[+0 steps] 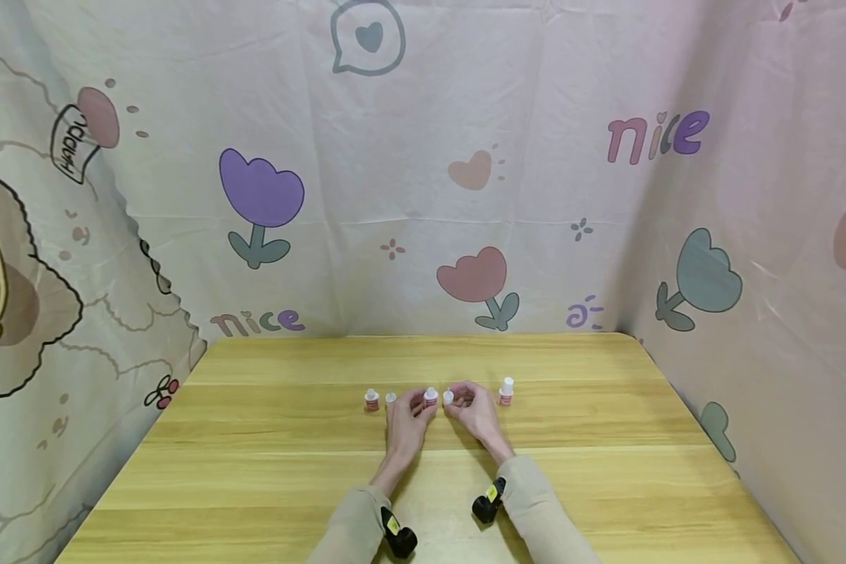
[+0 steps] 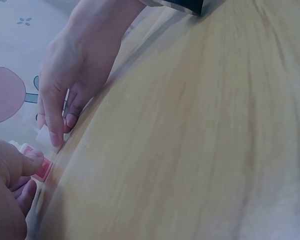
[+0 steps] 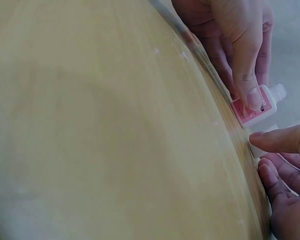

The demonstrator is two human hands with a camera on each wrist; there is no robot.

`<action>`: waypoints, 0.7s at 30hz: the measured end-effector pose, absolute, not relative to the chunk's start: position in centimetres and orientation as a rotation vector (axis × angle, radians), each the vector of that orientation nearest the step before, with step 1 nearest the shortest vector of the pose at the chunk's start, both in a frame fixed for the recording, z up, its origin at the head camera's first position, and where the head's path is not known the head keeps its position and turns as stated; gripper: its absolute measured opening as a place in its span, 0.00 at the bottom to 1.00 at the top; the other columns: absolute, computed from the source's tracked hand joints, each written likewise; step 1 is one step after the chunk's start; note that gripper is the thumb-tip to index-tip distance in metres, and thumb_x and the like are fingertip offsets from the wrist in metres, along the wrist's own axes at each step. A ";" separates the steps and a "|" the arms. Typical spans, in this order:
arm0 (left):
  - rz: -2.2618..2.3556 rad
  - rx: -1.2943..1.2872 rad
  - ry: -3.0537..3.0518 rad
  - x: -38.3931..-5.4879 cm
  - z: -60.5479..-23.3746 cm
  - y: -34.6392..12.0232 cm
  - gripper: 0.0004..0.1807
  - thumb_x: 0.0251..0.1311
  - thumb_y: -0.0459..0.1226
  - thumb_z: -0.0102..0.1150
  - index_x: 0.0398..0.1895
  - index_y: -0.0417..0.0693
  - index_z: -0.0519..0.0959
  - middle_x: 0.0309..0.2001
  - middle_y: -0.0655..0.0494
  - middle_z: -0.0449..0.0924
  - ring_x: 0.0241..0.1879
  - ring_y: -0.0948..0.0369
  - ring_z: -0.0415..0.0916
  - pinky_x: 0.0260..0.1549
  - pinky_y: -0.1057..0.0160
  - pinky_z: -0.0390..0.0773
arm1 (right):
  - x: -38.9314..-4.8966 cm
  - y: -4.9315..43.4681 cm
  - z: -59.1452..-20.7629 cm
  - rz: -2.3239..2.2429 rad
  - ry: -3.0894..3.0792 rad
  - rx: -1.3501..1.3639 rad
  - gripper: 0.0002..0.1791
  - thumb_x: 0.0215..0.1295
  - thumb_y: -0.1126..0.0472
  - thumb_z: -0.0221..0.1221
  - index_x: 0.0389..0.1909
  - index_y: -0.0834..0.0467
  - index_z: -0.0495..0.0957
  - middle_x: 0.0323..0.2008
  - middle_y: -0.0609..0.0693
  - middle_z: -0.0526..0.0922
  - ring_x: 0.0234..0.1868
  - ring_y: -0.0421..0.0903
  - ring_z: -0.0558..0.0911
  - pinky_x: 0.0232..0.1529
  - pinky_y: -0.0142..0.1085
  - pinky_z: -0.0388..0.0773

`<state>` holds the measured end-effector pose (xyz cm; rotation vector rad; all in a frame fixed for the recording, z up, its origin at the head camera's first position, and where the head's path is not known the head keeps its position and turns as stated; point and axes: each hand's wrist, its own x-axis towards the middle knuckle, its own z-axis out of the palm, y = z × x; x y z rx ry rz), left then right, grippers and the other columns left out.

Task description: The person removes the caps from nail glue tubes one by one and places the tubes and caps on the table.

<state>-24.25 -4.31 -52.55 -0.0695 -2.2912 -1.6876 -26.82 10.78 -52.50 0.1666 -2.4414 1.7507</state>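
Note:
Between thumb and fingers, my left hand (image 1: 407,423) holds a small white bottle with a red-pink label (image 1: 431,398). The bottle stands upright on the table, its narrow nozzle bare, as the right wrist view also shows. Just to its right, my right hand (image 1: 478,411) pinches a small white cap (image 1: 448,399) down at the tabletop, apart from the bottle. Left of my left hand are another uncapped bottle (image 1: 371,402) and a loose white cap (image 1: 391,398) beside it. A third bottle (image 1: 506,392), with its tall white cap on, stands right of my right hand.
The bottles and caps form a row across the wooden table (image 1: 289,470), toward its back. A printed cloth (image 1: 395,157) hangs behind the table and along both sides. Black wrist cameras (image 1: 399,539) sit on both beige sleeves (image 1: 546,509).

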 end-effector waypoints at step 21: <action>-1.610 -0.054 -2.296 -21.9 -51.8 -4.5 0.26 0.58 0.31 0.69 0.59 0.31 0.76 0.58 0.33 0.79 0.56 0.40 0.81 0.53 0.52 0.83 | -24.1 11.6 -50.6 1.912 -2.355 0.252 0.22 0.52 0.82 0.64 0.51 0.77 0.76 0.47 0.76 0.80 0.44 0.71 0.82 0.38 0.26 0.79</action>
